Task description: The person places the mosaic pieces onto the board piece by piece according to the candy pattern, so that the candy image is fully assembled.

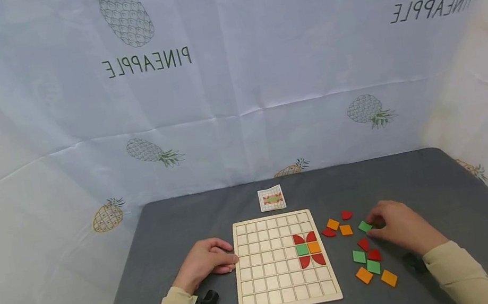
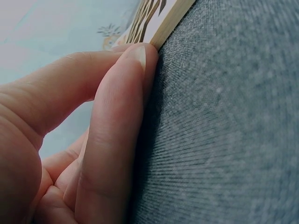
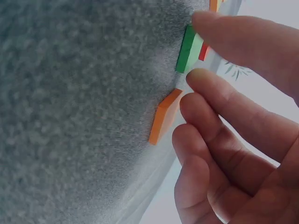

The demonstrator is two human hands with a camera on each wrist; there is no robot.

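Note:
A pale wooden grid board point(image 1: 266, 284) lies flat on the table. My left hand point(image 1: 206, 259) holds its left edge between thumb and finger; the wrist view shows the fingertips point(image 2: 142, 58) at the board's side point(image 2: 173, 23). Toward the board's right side sit a green square point(image 1: 302, 250), an orange square point(image 1: 314, 247) and several red petal-shaped pieces point(image 1: 305, 261). Right of the board, my right hand point(image 1: 398, 223) pinches a green square tile point(image 1: 365, 226) with thumb and index finger. In the right wrist view that tile point(image 3: 187, 49) sits between these fingertips, the other fingers curled.
Loose tiles lie right of the board: red pieces point(image 1: 346, 215), orange squares point(image 1: 364, 275) and green squares point(image 1: 359, 257). A small pattern card point(image 1: 272, 198) lies behind the board. Pineapple-print cloth point(image 1: 232, 78) hangs behind the grey table point(image 1: 177, 217).

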